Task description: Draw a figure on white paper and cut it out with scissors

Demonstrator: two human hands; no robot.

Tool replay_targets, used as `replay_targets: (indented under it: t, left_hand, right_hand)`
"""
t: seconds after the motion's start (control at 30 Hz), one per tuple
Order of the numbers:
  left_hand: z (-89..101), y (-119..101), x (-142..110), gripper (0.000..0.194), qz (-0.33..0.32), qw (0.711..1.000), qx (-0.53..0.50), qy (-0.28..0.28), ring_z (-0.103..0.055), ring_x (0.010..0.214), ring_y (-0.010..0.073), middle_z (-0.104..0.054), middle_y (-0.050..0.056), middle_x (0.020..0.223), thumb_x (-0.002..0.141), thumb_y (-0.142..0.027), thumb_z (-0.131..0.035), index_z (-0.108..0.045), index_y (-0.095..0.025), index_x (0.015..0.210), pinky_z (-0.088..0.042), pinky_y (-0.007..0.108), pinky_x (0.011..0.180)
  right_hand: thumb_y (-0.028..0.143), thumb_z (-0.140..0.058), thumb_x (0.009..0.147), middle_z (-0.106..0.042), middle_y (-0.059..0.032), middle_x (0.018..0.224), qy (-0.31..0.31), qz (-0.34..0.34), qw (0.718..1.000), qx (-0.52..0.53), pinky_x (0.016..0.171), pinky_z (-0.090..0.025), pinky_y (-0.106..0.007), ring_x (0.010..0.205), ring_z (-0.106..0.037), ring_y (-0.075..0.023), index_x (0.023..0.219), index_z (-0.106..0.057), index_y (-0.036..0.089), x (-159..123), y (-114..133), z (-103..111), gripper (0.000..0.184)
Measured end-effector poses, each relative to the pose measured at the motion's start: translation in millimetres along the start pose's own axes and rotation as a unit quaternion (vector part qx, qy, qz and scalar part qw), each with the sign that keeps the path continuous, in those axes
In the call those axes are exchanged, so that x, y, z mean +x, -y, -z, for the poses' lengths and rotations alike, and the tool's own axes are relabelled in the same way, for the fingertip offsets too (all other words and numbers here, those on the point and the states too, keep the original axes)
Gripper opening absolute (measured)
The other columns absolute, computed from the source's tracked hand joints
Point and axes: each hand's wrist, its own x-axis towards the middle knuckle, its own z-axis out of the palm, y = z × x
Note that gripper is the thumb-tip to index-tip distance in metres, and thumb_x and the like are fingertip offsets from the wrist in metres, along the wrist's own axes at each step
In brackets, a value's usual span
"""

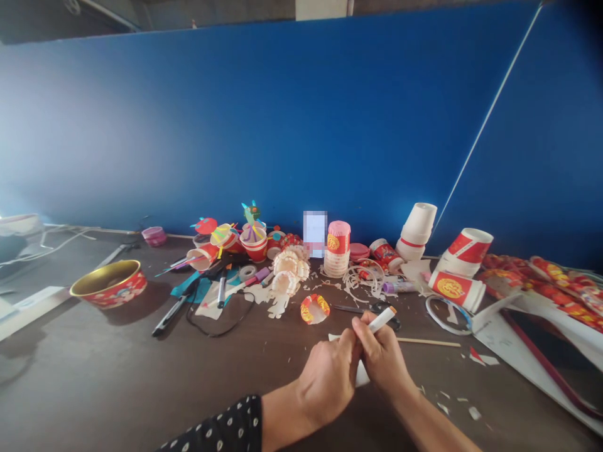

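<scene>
My right hand point(384, 355) is closed around a white marker point(382, 319) with an orange end, which points up and to the right. Pressed against it, my left hand point(330, 378) has its fingers curled over a white piece of paper point(362, 375), part of which shows below the fingers. The marker's lower tip is hidden by my hands. Just beyond them lies a red and yellow cut cup piece point(315, 309). Dark-handled scissors point(390, 314) rest behind my right hand. A thin wooden stick point(428, 342) lies to its right.
Stacked paper cups point(337, 248) stand near the blue partition point(301, 125). Decorated cups point(254, 242), markers point(221, 290) and paper scraps crowd the back. A red and gold bowl point(110, 290) sits left; a tape roll point(449, 315) and dark-screened tablet point(556, 351) lie right.
</scene>
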Motion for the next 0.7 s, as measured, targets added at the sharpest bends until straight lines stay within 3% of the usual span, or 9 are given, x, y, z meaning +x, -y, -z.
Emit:
replay_targets:
  t: [0.27, 0.37, 0.53, 0.7]
  left_hand:
    - [2.2, -1, 4, 0.018, 0.034, 0.995, -0.092, 0.007, -0.056, 0.054, 0.0147, -0.059, 0.004, 0.065, 0.087, -0.028, -0.030, -0.043, -0.017, 0.083, -0.033, 0.022, 0.047]
    - [4.4, 3, 8, 0.019, 0.044, 0.992, -0.119, -0.019, -0.056, 0.060, 0.0144, -0.058, 0.003, 0.069, 0.087, -0.031, -0.033, -0.044, -0.016, 0.090, -0.037, 0.023, 0.053]
    - [4.8, 8, 8, 0.022, 0.016, 0.998, -0.024, -0.059, -0.051, 0.063, 0.0140, -0.053, 0.004, 0.074, 0.087, -0.029, -0.033, -0.048, -0.016, 0.075, -0.039, 0.025, 0.059]
    - [2.0, 8, 5, 0.022, -0.042, 0.995, 0.055, -0.076, -0.049, 0.078, 0.0173, -0.053, 0.005, 0.082, 0.089, -0.021, -0.028, -0.049, -0.016, 0.094, -0.041, 0.032, 0.073]
  right_hand:
    - [0.044, -0.049, 0.078, -0.032, 0.0069, 0.051, -0.013, 0.027, 0.999, -0.023, 0.045, -0.029, -0.022, 0.047, -0.031, -0.0097, 0.055, -0.033, 0.021, 3, 0, 4, 0.036]
    - [0.045, -0.051, 0.078, -0.030, 0.0078, 0.050, -0.046, 0.010, 0.999, -0.001, 0.042, -0.027, -0.021, 0.045, -0.029, -0.0090, 0.056, -0.034, 0.021, 7, -1, 6, 0.036]
    - [0.046, -0.053, 0.076, -0.028, 0.0095, 0.046, -0.055, -0.021, 0.996, 0.060, 0.037, -0.026, -0.020, 0.039, -0.027, -0.0078, 0.057, -0.033, 0.022, 7, -3, 7, 0.037]
    - [0.045, -0.050, 0.079, -0.032, 0.0089, 0.045, -0.026, -0.014, 0.999, 0.040, 0.039, -0.032, -0.019, 0.040, -0.034, -0.0080, 0.056, -0.034, 0.021, 4, -4, 3, 0.037]
